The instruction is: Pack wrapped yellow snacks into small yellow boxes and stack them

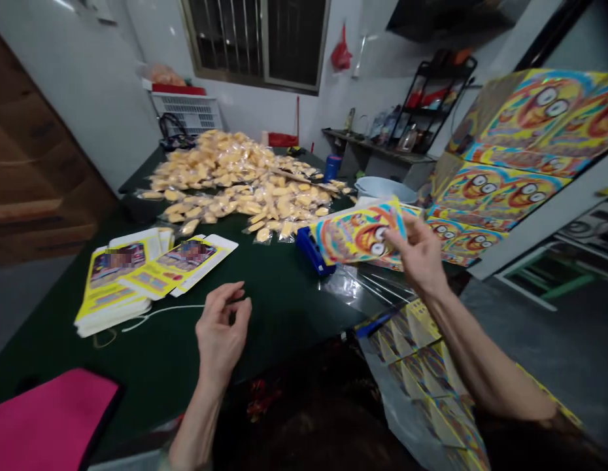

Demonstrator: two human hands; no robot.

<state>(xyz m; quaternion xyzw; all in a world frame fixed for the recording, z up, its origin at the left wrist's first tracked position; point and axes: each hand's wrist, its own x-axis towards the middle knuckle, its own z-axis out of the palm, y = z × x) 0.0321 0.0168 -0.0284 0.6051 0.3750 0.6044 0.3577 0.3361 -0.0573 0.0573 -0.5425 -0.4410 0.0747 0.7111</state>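
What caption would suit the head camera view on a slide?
Right hand holds a printed yellow card above a green table heaped with sealed yellow packets, left hand nearby.

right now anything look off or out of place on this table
A loose white cord trails across the dark green table from the stack of yellow printed cards toward the left hand, looking stray among flat card. Printed card sheets also lie on plastic below the table edge, apart from the rest.
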